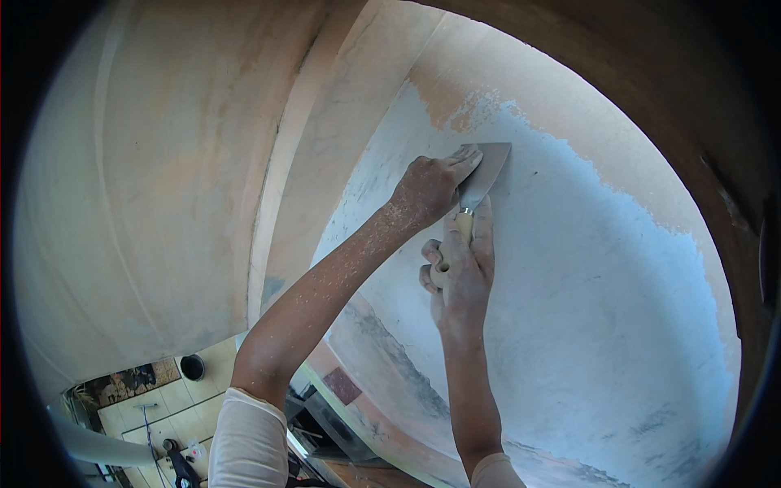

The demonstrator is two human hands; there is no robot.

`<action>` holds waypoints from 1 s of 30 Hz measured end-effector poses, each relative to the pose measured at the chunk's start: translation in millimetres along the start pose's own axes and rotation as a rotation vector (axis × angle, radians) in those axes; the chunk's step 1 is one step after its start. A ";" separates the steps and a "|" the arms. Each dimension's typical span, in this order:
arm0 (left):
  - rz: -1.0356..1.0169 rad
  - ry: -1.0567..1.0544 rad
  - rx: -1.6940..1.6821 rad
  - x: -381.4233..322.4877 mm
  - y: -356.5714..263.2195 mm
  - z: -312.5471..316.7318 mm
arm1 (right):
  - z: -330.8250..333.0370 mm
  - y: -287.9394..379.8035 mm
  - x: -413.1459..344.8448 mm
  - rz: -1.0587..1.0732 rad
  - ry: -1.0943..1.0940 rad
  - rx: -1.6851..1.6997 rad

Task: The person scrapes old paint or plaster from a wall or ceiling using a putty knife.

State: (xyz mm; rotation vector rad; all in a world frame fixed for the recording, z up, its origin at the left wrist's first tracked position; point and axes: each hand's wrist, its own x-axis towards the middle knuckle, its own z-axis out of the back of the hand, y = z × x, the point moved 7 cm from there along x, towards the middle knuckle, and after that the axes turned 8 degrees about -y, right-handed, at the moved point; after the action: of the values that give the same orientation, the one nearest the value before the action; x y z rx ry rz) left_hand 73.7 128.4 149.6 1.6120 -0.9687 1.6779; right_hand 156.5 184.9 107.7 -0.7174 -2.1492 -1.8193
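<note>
My right hand (467, 274) grips the pale wooden handle (465, 226) of a putty knife, whose wide metal blade (488, 168) points up and lies close to a curved plaster surface (549, 305). My left hand (436, 183) reaches in from the lower left, its dusty fingers against the left part of the blade. A dark shape beneath those fingers is too hidden to make out. Pale filler coats much of the plaster and ends in a ragged edge against bare tan areas (448, 100). White specks dot my left wrist and forearm.
A second curved surface (183, 183) rises on the left, beyond a pale ridge (274, 183). A brown curved edge (671, 122) borders the right. Far below, a tiled floor (171, 402) holds a black bucket (193, 367) and a long-handled tool (146, 407).
</note>
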 end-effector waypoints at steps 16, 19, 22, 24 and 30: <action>0.024 -0.182 -0.023 21.4 -10.4 0.9 | 7.9 30.9 13.3 0.053 0.008 -0.134; 0.234 0.013 -0.060 28.9 -1.1 -2.8 | -0.5 32.6 23.5 0.050 0.011 -0.181; 0.129 -0.079 -0.069 23.1 -12.1 -1.4 | 4.0 37.8 11.6 0.052 0.003 -0.169; 0.149 -0.092 -0.079 25.0 -13.4 -3.6 | 8.1 38.6 14.0 0.040 0.012 -0.184; 0.214 -0.073 -0.066 22.9 -9.0 -3.9 | 3.6 43.4 11.0 0.035 0.034 -0.210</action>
State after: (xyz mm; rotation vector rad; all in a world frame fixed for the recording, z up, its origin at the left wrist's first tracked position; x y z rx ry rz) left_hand 77.3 135.3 173.2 1.5813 -1.2584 1.7166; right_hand 169.6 195.4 149.4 -0.7567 -1.9309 -2.0443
